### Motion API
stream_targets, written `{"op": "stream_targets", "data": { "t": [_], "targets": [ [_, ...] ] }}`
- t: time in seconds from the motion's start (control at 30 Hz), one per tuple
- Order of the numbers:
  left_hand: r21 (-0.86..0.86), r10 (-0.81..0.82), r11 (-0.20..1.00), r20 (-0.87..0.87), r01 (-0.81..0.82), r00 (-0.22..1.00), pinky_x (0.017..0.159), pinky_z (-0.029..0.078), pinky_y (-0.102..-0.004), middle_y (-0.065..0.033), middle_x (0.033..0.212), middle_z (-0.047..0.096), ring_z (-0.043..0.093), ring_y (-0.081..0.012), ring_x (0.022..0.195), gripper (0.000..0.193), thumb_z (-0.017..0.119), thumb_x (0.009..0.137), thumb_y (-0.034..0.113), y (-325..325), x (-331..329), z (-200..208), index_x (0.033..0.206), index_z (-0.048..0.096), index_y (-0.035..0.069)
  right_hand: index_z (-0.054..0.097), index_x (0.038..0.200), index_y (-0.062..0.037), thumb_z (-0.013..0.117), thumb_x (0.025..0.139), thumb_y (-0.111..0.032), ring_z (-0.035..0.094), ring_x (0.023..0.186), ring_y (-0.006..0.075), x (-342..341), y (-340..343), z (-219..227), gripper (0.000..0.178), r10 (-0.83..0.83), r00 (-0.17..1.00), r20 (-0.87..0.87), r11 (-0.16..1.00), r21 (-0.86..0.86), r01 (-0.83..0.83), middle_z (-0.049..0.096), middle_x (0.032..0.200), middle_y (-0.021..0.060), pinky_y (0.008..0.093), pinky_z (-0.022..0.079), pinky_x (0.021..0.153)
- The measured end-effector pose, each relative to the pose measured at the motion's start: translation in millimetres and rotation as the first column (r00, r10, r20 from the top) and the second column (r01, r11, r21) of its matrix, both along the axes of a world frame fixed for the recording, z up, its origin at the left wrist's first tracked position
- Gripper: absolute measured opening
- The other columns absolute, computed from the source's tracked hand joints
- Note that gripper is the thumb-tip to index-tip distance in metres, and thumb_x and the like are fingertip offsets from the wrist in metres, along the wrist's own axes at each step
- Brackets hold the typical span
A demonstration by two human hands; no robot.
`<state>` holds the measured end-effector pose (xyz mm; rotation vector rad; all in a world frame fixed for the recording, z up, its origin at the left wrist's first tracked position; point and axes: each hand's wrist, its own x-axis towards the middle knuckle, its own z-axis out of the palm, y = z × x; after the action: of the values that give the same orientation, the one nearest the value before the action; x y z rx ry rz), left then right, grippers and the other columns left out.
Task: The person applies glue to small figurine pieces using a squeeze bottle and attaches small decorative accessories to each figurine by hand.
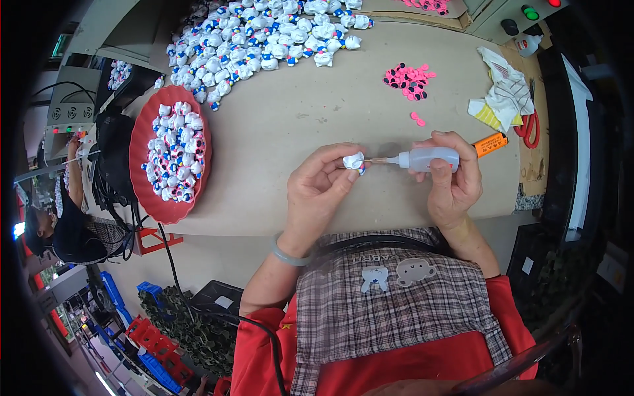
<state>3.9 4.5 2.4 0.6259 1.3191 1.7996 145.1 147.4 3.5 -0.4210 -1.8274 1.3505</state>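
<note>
Between its thumb and fingers, my left hand (317, 186) pinches a small white figurine (354, 161) with blue and yellow bits. My right hand (457, 179) grips a translucent squeeze bottle (429, 159), lying sideways with its thin nozzle pointing left. The nozzle's tip meets the figurine or stops right at it; I cannot tell which. Beyond my right hand lies a pile of small pink and black pieces (408, 80). Two pink pieces (417, 119) sit closer, apart from that pile.
A heap of white figurines (264, 36) covers the far left of the table. Left stands a red scalloped tray (140, 162) of figurines. On the right are an orange tube (490, 144), a crumpled cloth (505, 86) and red-handled scissors (529, 130). Another person (72, 231) works at far left.
</note>
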Motion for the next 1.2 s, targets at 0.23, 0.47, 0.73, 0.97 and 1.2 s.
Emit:
{"op": "stream_targets", "data": {
  "t": [0.23, 0.47, 0.73, 0.97, 1.2],
  "targets": [
    [0.002, 0.005, 1.0, -0.01, -0.005, 1.0, 0.09, 0.048, -0.0277, -0.0119, 0.112, 0.058, 0.06, -0.0183, 0.102, 0.028, 0.055, 0.086, -0.01, 0.5, -0.3, -1.5, 0.114, 0.054, -0.006, 0.053, 0.112, 0.0035, 0.057, 0.093, -0.017, 0.062, 0.062, 0.0113, -4.3, 0.6, -3.8, 0.028, -0.055, 0.996, -0.065, 0.997, 0.054, 0.058, 0.066, 0.089, 0.0142, 0.0198, 0.048, 0.05],
    [0.007, 0.03, 1.0, -0.027, -0.03, 0.999, 0.091, 0.047, -0.0282, -0.0114, 0.113, 0.058, 0.059, -0.0179, 0.103, 0.028, 0.056, 0.086, -0.009, 0.5, -0.6, -1.7, 0.114, 0.055, -0.006, 0.054, 0.11, 0.0034, 0.058, 0.092, -0.017, 0.061, 0.058, 0.0108, -3.7, 0.5, -3.1, 0.027, -0.057, 0.997, -0.046, 0.992, 0.106, 0.061, 0.066, 0.088, 0.0136, 0.0195, 0.047, 0.048],
    [0.004, 0.038, 0.999, 0.008, -0.038, 0.999, 0.09, 0.048, -0.0285, -0.0116, 0.113, 0.058, 0.059, -0.0183, 0.102, 0.028, 0.055, 0.086, -0.009, 2.2, 0.3, 0.3, 0.114, 0.054, -0.005, 0.049, 0.114, 0.003, 0.052, 0.096, -0.02, 0.06, 0.066, 0.0145, 0.4, -2.2, 2.4, 0.03, -0.003, 0.998, 0.064, 0.997, 0.082, -0.002, 0.064, 0.093, 0.0177, 0.0231, 0.047, 0.054],
    [-0.043, 0.022, 0.999, 0.021, -0.021, 1.0, 0.089, 0.049, -0.0279, -0.012, 0.111, 0.06, 0.06, -0.0178, 0.101, 0.03, 0.056, 0.086, -0.009, 2.1, 0.2, 0.6, 0.116, 0.054, -0.006, 0.048, 0.115, 0.003, 0.051, 0.096, -0.019, 0.06, 0.066, 0.0143, -2.6, -2.1, 0.7, 0.029, 0.015, 0.999, 0.037, 0.999, 0.034, -0.017, 0.064, 0.092, 0.0176, 0.0232, 0.047, 0.054],
    [-0.017, 0.001, 1.0, 0.034, 0.0, 0.999, 0.088, 0.049, -0.0278, -0.0136, 0.112, 0.06, 0.061, -0.0185, 0.099, 0.028, 0.055, 0.087, -0.008, 2.4, -0.3, 0.8, 0.115, 0.054, -0.007, 0.048, 0.116, 0.0032, 0.051, 0.096, -0.018, 0.06, 0.066, 0.0147, -3.8, -2.1, 0.0, 0.029, -0.007, 1.0, 0.027, 0.999, 0.032, 0.006, 0.064, 0.094, 0.0186, 0.0235, 0.048, 0.055]
  ]
}}
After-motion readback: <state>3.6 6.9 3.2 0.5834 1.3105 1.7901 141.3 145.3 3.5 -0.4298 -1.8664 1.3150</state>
